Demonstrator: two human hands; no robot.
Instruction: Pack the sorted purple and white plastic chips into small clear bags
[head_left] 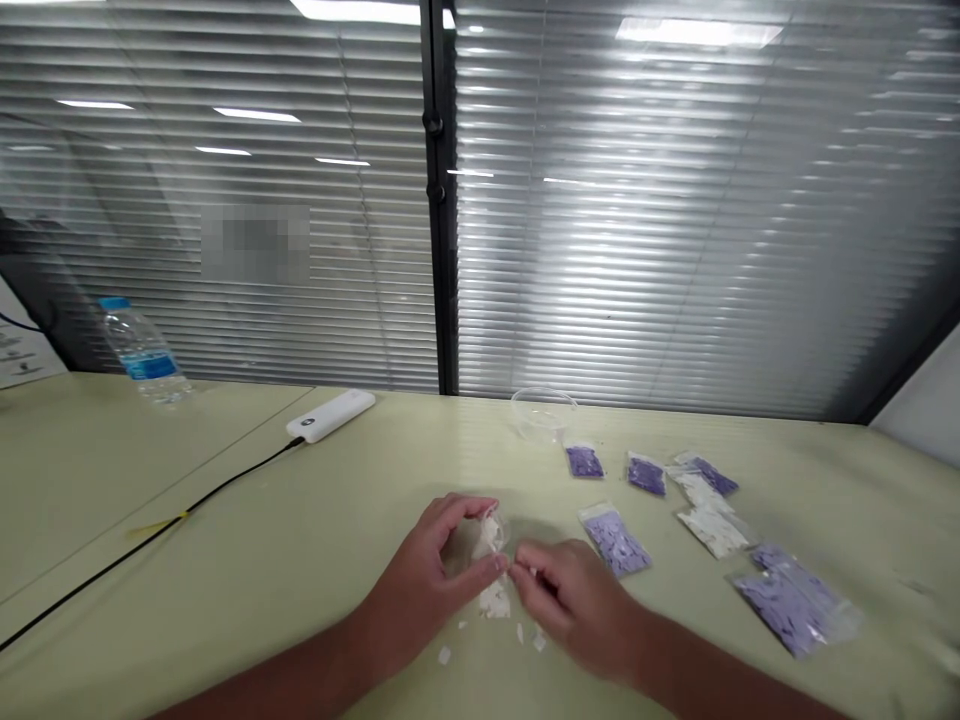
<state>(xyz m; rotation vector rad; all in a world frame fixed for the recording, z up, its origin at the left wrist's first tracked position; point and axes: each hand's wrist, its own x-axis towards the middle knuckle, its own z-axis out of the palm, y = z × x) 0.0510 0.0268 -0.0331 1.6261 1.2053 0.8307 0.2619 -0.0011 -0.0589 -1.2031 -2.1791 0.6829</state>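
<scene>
Purple-flake sachets [615, 540] and white-flake sachets [712, 532] lie on the bench [225, 500] to the right of the hands. A clear bowl [544, 415] stands beyond them; a power bank [330, 415] with black cable [150, 535] lies left. The left hand [424, 590] curves part-closed around a clear bag of white flakes [489, 535]. The right hand [574, 600] pinches the bag's edge, close beside the left. Loose white flakes [444, 655] lie on the bench below.

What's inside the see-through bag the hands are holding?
White flakes fill the clear bag, between the left hand and right hand. Their fingers cover part of it, so what lies behind them cannot be seen.
</scene>
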